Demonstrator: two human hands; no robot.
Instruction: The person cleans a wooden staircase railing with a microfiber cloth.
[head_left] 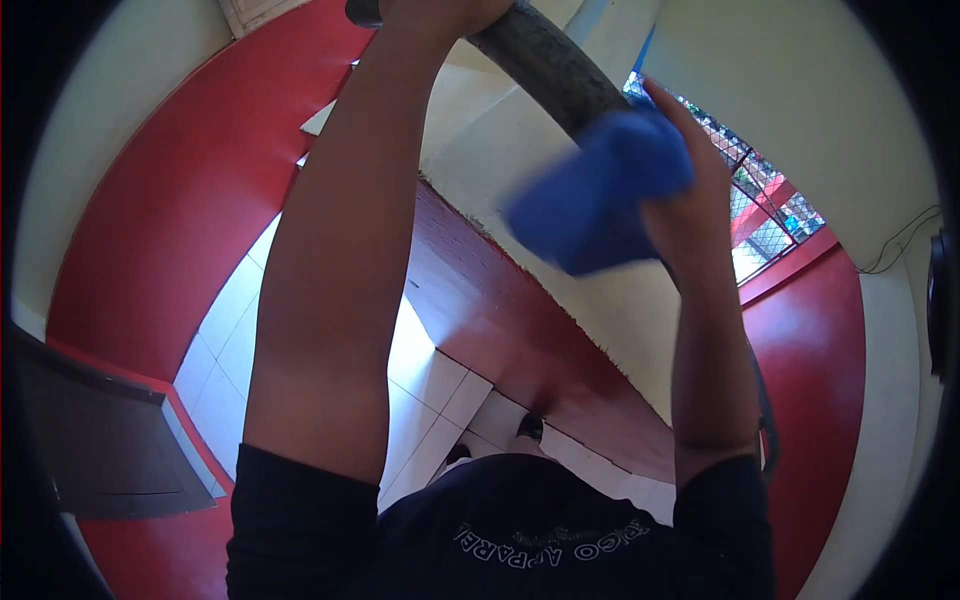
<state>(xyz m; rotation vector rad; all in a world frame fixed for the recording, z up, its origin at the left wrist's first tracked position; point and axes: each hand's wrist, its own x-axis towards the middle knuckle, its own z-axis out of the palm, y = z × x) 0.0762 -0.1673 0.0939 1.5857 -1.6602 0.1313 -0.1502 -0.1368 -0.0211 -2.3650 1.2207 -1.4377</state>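
Observation:
A dark grey metal handrail slants across the top of the head view, its surface worn and mottled. My left hand is wrapped over it near the upper edge, with the fingers partly cut off by the frame. A blue cloth, smeared by motion, hangs at the rail's lower right. My right hand is closed on this cloth and presses it against the rail. The thumb points up along the rail's side, while the other fingers are mostly covered by the cloth.
Below the rail runs a low cream and red wall with a slanted edge. White floor tiles lie beneath, where my dark shoes show. A meshed window is at the right, a brown door at the left, and thin cables hang far right.

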